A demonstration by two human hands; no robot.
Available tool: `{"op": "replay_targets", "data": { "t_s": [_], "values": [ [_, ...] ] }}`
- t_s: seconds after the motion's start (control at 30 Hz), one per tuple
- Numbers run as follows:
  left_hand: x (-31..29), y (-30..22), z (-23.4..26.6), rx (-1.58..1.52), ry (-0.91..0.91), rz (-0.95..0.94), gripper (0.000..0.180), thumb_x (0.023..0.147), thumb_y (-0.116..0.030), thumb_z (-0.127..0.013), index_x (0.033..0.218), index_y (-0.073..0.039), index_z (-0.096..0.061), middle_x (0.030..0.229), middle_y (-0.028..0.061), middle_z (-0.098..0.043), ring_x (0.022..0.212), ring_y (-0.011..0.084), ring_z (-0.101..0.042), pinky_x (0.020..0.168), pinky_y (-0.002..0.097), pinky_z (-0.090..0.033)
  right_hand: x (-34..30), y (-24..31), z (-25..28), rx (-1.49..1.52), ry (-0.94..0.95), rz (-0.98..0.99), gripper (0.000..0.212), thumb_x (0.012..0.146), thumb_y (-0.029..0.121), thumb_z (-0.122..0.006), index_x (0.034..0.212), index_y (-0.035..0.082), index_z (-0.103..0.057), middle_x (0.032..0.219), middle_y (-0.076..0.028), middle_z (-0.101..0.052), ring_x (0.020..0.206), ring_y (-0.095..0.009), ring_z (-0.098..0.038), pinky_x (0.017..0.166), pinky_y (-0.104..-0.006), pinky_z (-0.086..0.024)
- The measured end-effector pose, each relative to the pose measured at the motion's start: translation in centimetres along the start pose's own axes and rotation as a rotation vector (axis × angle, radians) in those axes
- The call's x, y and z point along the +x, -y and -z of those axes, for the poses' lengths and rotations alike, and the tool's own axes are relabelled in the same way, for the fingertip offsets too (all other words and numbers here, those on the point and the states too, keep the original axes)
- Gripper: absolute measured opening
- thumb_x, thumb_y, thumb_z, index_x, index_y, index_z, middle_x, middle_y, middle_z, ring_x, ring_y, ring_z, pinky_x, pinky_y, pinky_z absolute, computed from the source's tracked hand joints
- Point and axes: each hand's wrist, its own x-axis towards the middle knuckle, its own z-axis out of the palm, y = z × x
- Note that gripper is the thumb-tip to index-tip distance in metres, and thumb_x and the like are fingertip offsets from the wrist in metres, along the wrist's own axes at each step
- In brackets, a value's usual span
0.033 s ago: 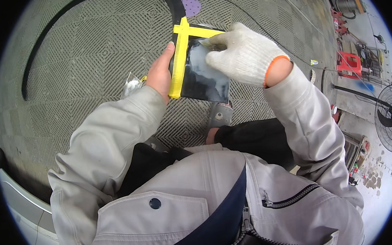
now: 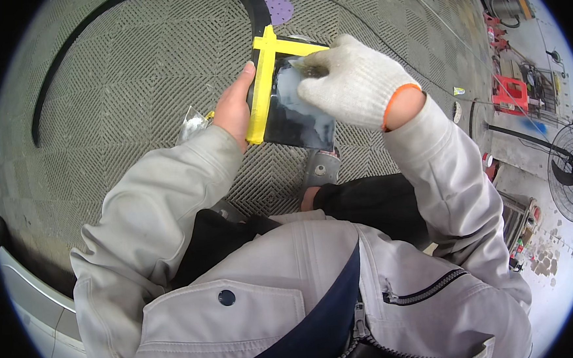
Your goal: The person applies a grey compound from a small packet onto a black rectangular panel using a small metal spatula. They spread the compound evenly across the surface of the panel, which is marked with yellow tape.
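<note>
My bare left hand (image 2: 233, 109) grips the left edge of a black plastic trim piece (image 2: 300, 131), its flat wide end showing whitish smears. Yellow masking tape (image 2: 265, 92) runs down that left edge and across the top. From the top corner a long curved black strip (image 2: 57, 71) arcs away to the left, apparently part of the same piece. Over the upper right of the smeared face is my right hand (image 2: 359, 82), in a white knit glove with an orange cuff. Its fingers are pinched together on the surface; a small pale-greenish bit shows at the fingertips, too hidden to name.
Ribbed grey floor tiles (image 2: 129, 77) lie below. A purple perforated disc (image 2: 278, 7) rests beyond the panel, a clear plastic bag (image 2: 192, 124) beside my left wrist. At right stand a black fan (image 2: 569, 171) and a red stool (image 2: 511, 95). A cable crosses the floor.
My gloved right hand has shifted slightly left and down over the smeared face. My left hand and the trim piece have stayed in place.
</note>
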Motion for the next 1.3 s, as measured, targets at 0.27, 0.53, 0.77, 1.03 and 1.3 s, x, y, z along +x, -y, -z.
{"op": "replay_targets", "data": {
  "t_s": [0.27, 0.53, 0.77, 1.03, 1.3],
  "values": [
    [0.0, 0.0, -0.1, -0.02, -0.006, 0.008, 0.055, 0.115, -0.051, -0.065, 0.138, -0.002, -0.074, 0.126, 0.0074, -0.078, 0.11, 0.0183, -0.072, 0.1, 0.0349, -0.057, -5.5, 2.6, -3.4, 0.008, -0.146, 0.041, 0.049, 0.08, 0.027, -0.078, 0.125, 0.009, -0.082, 0.116, -0.025, -0.07, 0.097, -0.042, -0.079, 0.085, -0.0504, -0.067],
    [0.6, 0.1, 0.3, -0.003, 0.032, -0.014, 0.053, 0.115, -0.052, -0.063, 0.136, -0.006, -0.075, 0.122, 0.0072, -0.08, 0.108, 0.0191, -0.075, 0.1, 0.0353, -0.059, -8.5, 2.9, -5.4, -0.033, -0.123, 0.057, 0.065, 0.08, 0.029, -0.081, 0.142, 0.012, -0.075, 0.123, -0.019, -0.067, 0.101, -0.036, -0.077, 0.086, -0.0466, -0.067],
    [-0.1, -0.1, -0.2, -0.043, 0.013, 0.028, 0.056, 0.115, -0.052, -0.065, 0.139, -0.003, -0.073, 0.124, 0.0085, -0.077, 0.11, 0.0192, -0.073, 0.097, 0.037, -0.059, -4.4, -2.6, -0.4, 0.107, -0.212, 0.096, 0.056, 0.087, 0.03, -0.074, 0.136, 0.003, -0.08, 0.113, -0.017, -0.072, 0.094, -0.034, -0.078, 0.087, -0.0425, -0.064],
    [0.2, -0.1, -0.1, -0.001, 0.004, 0.036, 0.058, 0.116, -0.055, -0.062, 0.144, -0.006, -0.071, 0.133, 0.0084, -0.078, 0.117, 0.0219, -0.075, 0.104, 0.0371, -0.059, 1.7, -4.9, 1.2, 0.127, 0.078, 0.064, 0.06, 0.09, 0.043, -0.061, 0.127, 0.003, -0.086, 0.091, -0.024, -0.082, 0.082, -0.035, -0.082, 0.082, -0.043, -0.066],
    [0.4, 0.3, 0.1, 0.038, 0.008, 0.0, 0.056, 0.116, -0.054, -0.061, 0.143, -0.006, -0.071, 0.131, 0.0088, -0.078, 0.115, 0.0212, -0.074, 0.103, 0.0371, -0.059, 1.7, -2.9, 0.5, 0.088, 0.106, 0.016, 0.059, 0.089, 0.043, -0.064, 0.128, 0.004, -0.085, 0.091, -0.023, -0.081, 0.084, -0.036, -0.081, 0.087, -0.0421, -0.066]
  ]
}}
